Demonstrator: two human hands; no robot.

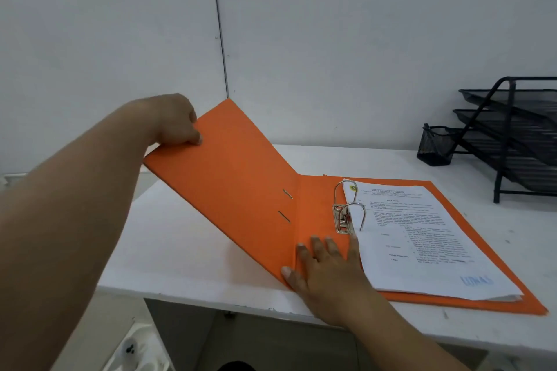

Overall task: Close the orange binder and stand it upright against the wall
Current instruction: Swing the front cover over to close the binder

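The orange binder (241,178) lies open on the white table (180,253), its back cover flat and its front cover raised at a slant to the left. My left hand (176,123) grips the outer edge of that raised cover, thumb on its inner face. My right hand (325,265) presses flat on the spine area near the binder's front edge, fingers spread. A stack of printed pages (422,241) sits on the metal ring mechanism (346,211), rings shut. The white wall (331,39) stands just behind the table.
A black mesh letter tray rack (512,135) stands at the back right of the table, with a small black mesh pen cup (435,144) beside it. A vertical seam runs down the wall behind the binder. The table's front edge is close to my right wrist.
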